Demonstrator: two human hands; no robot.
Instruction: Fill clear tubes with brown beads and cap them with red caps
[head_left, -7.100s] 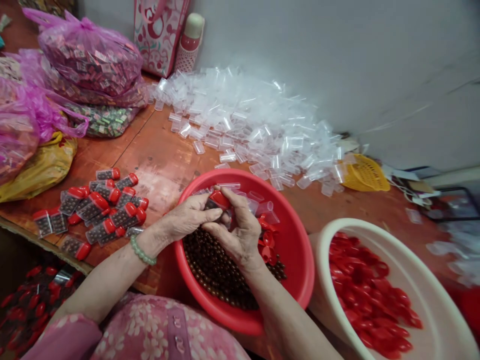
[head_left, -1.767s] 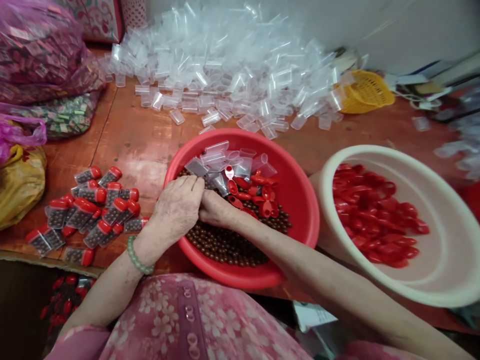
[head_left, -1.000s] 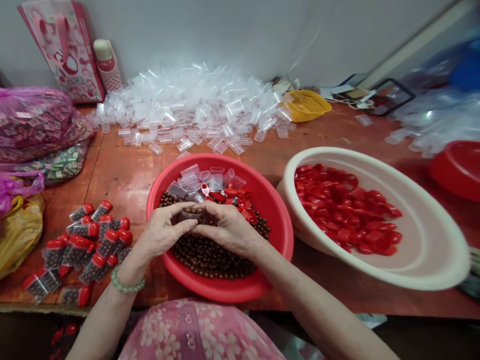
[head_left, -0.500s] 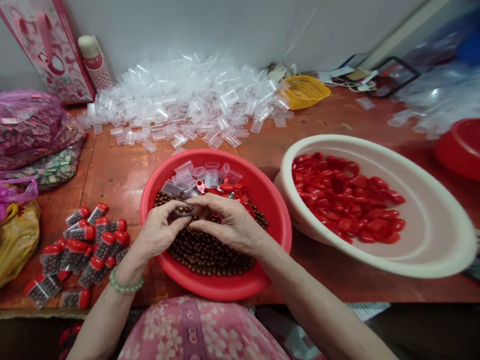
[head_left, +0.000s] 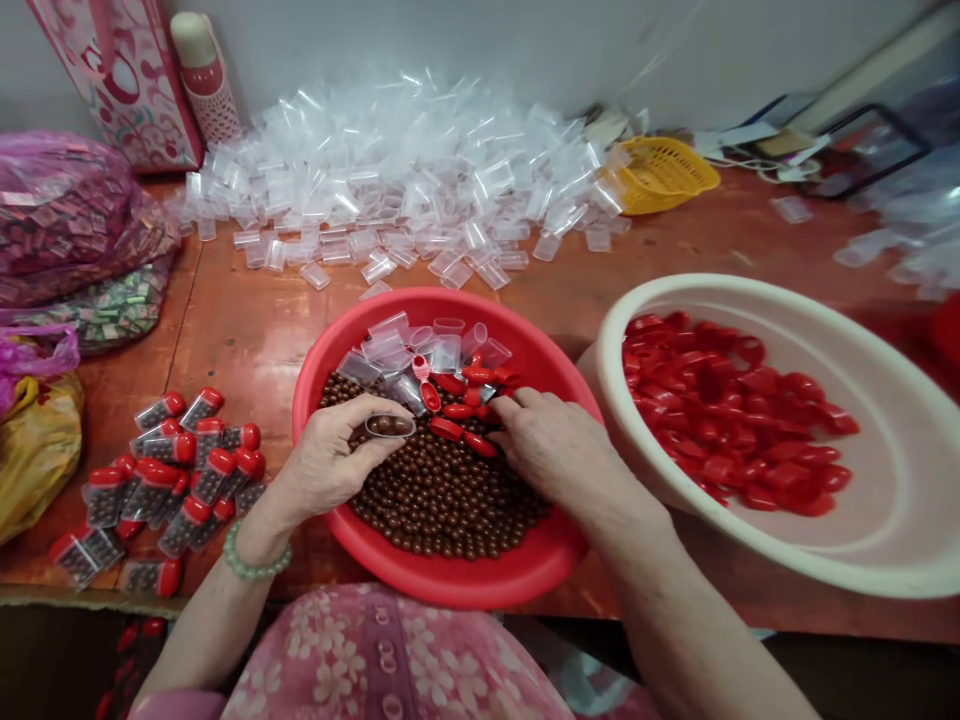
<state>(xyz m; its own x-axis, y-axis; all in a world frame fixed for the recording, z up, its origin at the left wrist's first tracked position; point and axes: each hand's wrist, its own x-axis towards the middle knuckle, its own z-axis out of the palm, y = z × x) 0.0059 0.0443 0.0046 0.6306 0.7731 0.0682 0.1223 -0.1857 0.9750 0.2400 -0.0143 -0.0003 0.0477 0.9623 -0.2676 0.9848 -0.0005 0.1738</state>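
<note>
My left hand (head_left: pixel 334 455) pinches a clear plastic tube (head_left: pixel 390 427) by its sides, over the left part of a red basin (head_left: pixel 442 592). Brown balls show through the tube's oval open end. My right hand (head_left: pixel 551 445) reaches into the basin's right side, its fingertips apart and beside the red caps (head_left: pixel 448 429). Nothing clearly shows between those fingers, though some are partly hidden. Loose brown balls (head_left: pixel 450 505) fill the basin's bottom. Several clear tubes (head_left: pixel 386 345) lie at its back, beside a small red scoop (head_left: pixel 426 385).
A white basin (head_left: pixel 892 500) of red caps stands at right. Filled, red-capped tubes (head_left: pixel 184 525) lie at left, near plastic bags (head_left: pixel 64 225). A heap of clear tubes (head_left: pixel 420 180) lines the wall, with a yellow basket (head_left: pixel 667 180) and a flask (head_left: pixel 206 85).
My right hand has left the tube and moved right to the red caps in the basin. My left hand still holds the tube. The camera view has shifted slightly.
</note>
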